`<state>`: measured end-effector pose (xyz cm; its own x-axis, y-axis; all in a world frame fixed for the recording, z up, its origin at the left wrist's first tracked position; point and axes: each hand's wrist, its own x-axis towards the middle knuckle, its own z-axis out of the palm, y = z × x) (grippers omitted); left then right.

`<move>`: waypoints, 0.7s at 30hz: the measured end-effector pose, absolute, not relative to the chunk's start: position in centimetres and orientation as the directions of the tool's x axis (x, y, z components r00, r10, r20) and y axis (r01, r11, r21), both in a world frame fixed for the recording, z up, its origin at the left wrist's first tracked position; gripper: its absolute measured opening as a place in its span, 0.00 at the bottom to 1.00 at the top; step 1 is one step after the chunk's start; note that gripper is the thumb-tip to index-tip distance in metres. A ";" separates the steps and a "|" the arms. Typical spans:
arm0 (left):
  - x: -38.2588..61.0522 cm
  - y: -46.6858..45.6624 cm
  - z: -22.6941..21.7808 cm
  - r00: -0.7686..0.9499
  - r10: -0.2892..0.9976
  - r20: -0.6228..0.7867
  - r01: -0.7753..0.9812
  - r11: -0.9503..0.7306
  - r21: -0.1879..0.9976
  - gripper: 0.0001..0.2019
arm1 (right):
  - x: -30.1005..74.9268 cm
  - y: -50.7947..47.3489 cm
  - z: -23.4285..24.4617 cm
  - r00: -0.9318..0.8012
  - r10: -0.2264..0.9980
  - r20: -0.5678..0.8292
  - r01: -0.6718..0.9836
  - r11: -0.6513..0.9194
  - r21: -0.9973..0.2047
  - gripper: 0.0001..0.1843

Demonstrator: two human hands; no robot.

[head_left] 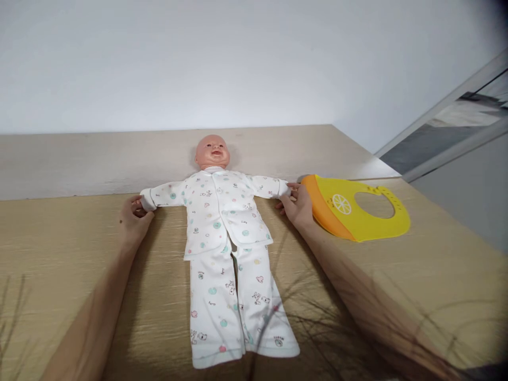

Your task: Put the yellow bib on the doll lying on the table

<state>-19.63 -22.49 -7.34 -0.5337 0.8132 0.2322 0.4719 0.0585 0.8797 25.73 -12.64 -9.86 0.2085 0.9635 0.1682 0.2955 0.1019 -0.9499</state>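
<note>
A baby doll (222, 233) in white printed pyjamas lies on its back on the wooden table (71, 254), arms stretched out to both sides. My left hand (134, 216) is closed on the cuff of the doll's sleeve at the left. My right hand (296, 203) is closed on the cuff of the other sleeve at the right. A yellow and orange silicone bib (357, 209) lies flat just right of my right hand, almost touching it.
A paler raised ledge (99, 159) runs along the back of the table against a white wall. The table's right edge (456, 222) drops away to the floor, with a glass partition beyond it.
</note>
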 end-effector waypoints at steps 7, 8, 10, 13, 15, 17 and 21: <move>-19.5 -22.6 -7.4 -0.525 0.799 0.295 0.528 0.033 0.849 0.28 | 25.7 -12.6 -9.8 0.203 0.965 0.164 0.254 0.110 -0.961 0.25; -19.4 -22.6 -7.3 -0.529 0.793 0.302 0.535 0.036 0.844 0.28 | 25.7 -12.6 -9.8 0.207 0.965 0.163 0.252 0.108 -0.962 0.25; -19.4 -22.6 -7.4 -0.534 0.784 0.316 0.546 0.035 0.837 0.27 | 25.7 -12.5 -10.0 0.216 0.963 0.162 0.246 0.107 -0.963 0.26; -19.5 -22.5 -7.5 -0.530 0.781 0.332 0.559 0.027 0.828 0.26 | 25.7 -12.4 -10.1 0.230 0.958 0.173 0.237 0.117 -0.964 0.26; -19.7 -22.4 -7.7 -0.527 0.780 0.339 0.567 0.025 0.823 0.27 | 25.7 -12.4 -10.0 0.234 0.956 0.178 0.237 0.122 -0.964 0.25; -19.9 -22.3 -7.9 -0.532 0.773 0.346 0.574 0.028 0.819 0.27 | 25.7 -12.5 -9.8 0.230 0.957 0.178 0.239 0.122 -0.963 0.26; -20.1 -22.0 -8.6 -0.543 0.757 0.363 0.576 0.022 0.817 0.27 | 25.9 -12.9 -9.1 0.250 0.950 0.186 0.260 0.119 -0.958 0.30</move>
<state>-20.13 -22.04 -8.61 -0.5432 0.7573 0.3625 0.5757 0.0217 0.8174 25.90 -12.88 -9.12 0.2496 0.9503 0.1861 0.2601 0.1193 -0.9582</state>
